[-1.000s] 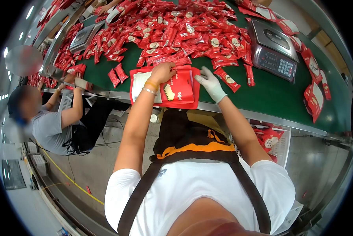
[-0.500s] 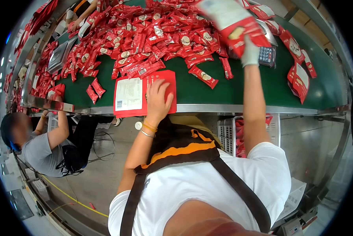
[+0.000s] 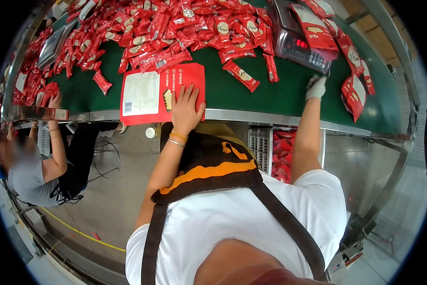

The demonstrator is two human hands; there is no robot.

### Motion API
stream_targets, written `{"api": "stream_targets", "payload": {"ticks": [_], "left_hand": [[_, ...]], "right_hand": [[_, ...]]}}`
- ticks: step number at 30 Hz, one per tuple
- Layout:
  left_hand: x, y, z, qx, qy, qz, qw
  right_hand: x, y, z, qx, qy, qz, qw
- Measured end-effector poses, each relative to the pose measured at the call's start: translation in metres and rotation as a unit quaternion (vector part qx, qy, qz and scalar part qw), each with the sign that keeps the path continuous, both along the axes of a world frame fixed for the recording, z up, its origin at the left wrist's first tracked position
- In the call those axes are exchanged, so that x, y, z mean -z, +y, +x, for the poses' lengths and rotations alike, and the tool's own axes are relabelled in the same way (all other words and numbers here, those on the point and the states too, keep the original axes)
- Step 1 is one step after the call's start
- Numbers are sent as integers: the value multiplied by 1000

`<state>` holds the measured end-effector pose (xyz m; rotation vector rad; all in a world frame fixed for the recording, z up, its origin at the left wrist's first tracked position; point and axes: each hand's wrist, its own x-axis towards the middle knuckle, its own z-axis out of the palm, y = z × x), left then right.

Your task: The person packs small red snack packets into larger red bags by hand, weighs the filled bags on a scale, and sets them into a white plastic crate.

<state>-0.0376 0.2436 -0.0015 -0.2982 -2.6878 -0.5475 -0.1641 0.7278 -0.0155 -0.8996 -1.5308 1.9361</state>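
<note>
My left hand [image 3: 186, 110] lies flat, fingers spread, on a red pouch [image 3: 144, 97] with a white label panel, at the belt's near edge. My right hand [image 3: 316, 87], in a white glove, hovers near the front of a digital scale [image 3: 294, 47] with lit red digits. Its fingers are slightly bent and apart, and I see nothing in them. Another red and white pouch [image 3: 313, 29] rests on the scale, covering part of its keypad. Beyond my left hand spreads a big heap of small red wrapped packets [image 3: 175, 33].
More red pouches [image 3: 354, 95] lie at the right on the green belt [image 3: 251, 102]. A second scale [image 3: 54, 45] stands at the left, near a seated co-worker [image 3: 33, 166]. Below the metal edge is a white crate [image 3: 261, 147] with red packs beside it.
My right hand has put the pouch onto the scale, let it go and drawn back towards me. My left hand stays on its pouch. The whole view has shifted.
</note>
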Motion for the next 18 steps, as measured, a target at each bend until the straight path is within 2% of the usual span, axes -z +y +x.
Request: {"api": "stream_targets", "payload": {"ticks": [1,4,8,11,18], "left_hand": [[4,-3,12,0,-18,0,1000],[8,-2,11,-2,-13,6,1000],[11,-1,10,-5,-13,15,1000],[11,-1,11,-1,-14,11,1000],[9,-1,13,-3,-14,10,1000]], "right_hand": [[22,-14,35,-12,6,57,998],[5,-57,78,-28,24,134,990],[16,-64,74,-45,19,213,976],[16,-66,66,-9,-13,225,974],[16,-66,62,-28,-21,250,968]]}}
